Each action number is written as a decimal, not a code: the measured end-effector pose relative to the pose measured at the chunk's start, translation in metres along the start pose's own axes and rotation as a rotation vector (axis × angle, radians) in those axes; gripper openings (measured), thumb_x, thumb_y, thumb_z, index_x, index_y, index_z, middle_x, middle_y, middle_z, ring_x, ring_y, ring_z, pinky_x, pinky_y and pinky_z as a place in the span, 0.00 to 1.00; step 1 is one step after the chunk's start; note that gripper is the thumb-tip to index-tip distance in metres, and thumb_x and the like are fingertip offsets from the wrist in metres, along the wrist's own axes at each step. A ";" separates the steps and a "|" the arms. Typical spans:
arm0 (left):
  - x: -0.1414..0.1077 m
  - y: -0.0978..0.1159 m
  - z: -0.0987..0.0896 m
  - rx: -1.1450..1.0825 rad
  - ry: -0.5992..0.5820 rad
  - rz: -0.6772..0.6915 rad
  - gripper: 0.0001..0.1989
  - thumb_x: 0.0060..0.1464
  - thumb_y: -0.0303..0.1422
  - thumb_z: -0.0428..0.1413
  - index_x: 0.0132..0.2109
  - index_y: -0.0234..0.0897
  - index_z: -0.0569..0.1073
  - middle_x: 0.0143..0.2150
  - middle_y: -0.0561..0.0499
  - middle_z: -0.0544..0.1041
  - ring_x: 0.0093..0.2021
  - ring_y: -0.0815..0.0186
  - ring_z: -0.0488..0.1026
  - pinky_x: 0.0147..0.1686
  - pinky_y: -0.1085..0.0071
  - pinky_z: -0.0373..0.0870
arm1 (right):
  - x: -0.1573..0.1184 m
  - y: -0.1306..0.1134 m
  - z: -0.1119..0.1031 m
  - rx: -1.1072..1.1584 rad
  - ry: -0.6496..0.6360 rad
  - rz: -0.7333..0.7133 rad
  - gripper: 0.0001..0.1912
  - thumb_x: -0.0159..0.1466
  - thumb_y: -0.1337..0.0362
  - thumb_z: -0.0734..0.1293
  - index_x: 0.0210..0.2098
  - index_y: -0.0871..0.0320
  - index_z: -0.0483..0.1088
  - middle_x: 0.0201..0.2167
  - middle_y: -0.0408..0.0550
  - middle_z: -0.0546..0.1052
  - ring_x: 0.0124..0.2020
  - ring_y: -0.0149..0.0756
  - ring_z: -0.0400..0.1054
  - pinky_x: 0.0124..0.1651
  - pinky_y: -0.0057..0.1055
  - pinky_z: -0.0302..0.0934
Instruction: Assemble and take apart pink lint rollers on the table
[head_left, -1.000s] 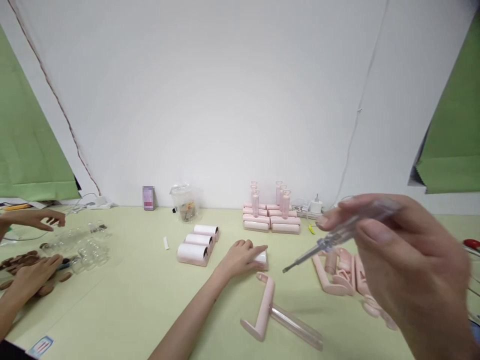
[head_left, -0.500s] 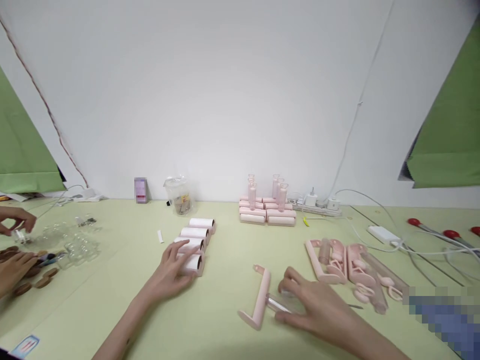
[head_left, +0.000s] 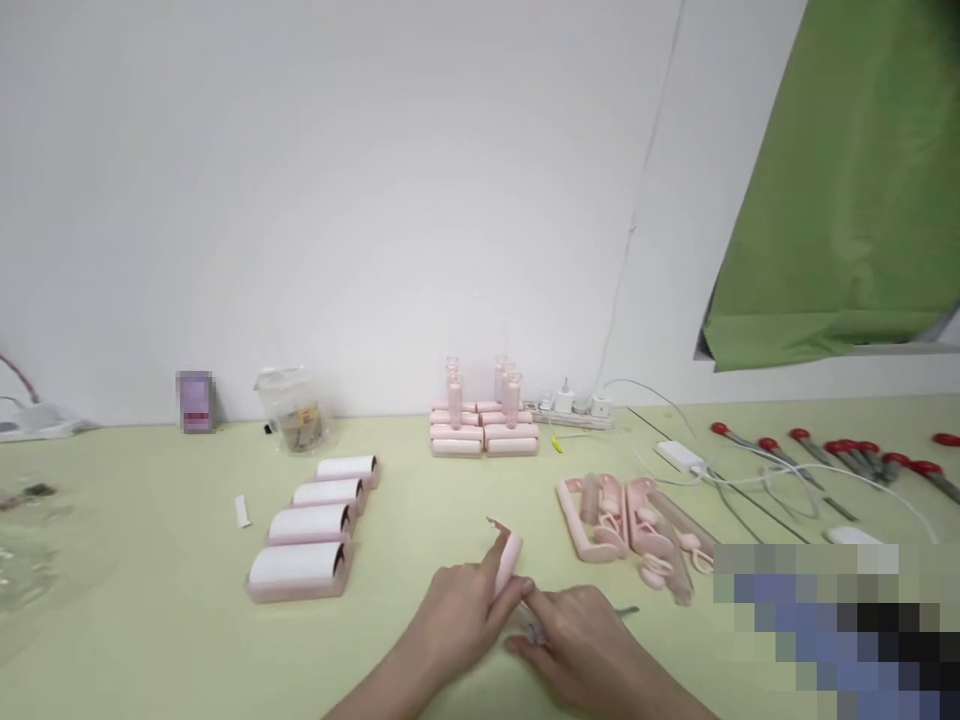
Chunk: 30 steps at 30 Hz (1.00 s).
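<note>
The fingers of my left hand (head_left: pixel 459 612) are wrapped round a pink plastic lint roller frame (head_left: pixel 508 562), its bent arm sticking up past my fingertips. My right hand (head_left: pixel 583 636) grips the clear handle (head_left: pixel 531 625) joined to that frame, and the two hands almost touch. Much of the frame and handle lies hidden behind my fingers. To the left, several white paper rolls (head_left: pixel 296 570) sit in pink covers in a slanting row. On the right lie pink frames and loose loops (head_left: pixel 596 530) with clear tubes.
Finished-looking pink lint rollers (head_left: pixel 511 437) stand handle-up by the wall. Beside them is a power strip (head_left: pixel 574 418) with white cables. Red-handled tools (head_left: pixel 799 460) lie at the right. A clear plastic bag (head_left: pixel 296 410) and a purple box (head_left: pixel 196 402) stand at the back left.
My left hand has left the white rolls and moved right onto the pink frame. My right hand still holds the handle. The view has turned right; the other person's hands are out of sight.
</note>
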<state>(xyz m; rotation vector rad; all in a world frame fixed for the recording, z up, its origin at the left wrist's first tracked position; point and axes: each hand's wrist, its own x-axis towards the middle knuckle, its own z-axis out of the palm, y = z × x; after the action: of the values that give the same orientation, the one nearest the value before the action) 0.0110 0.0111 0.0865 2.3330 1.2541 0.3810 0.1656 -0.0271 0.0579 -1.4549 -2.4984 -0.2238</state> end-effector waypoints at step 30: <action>0.103 0.009 0.024 -0.236 -0.011 -0.165 0.14 0.54 0.35 0.51 0.46 0.34 0.65 0.46 0.47 0.67 0.43 0.63 0.67 0.41 0.60 0.66 | 0.056 0.048 -0.030 -0.209 -0.130 0.494 0.09 0.55 0.72 0.59 0.30 0.65 0.71 0.36 0.60 0.72 0.32 0.44 0.69 0.36 0.38 0.55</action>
<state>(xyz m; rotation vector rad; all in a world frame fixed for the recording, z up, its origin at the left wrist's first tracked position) 0.0839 0.0871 0.0732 2.0173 1.3090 0.4344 0.1846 0.0357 0.1030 -2.1761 -2.1647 -0.3110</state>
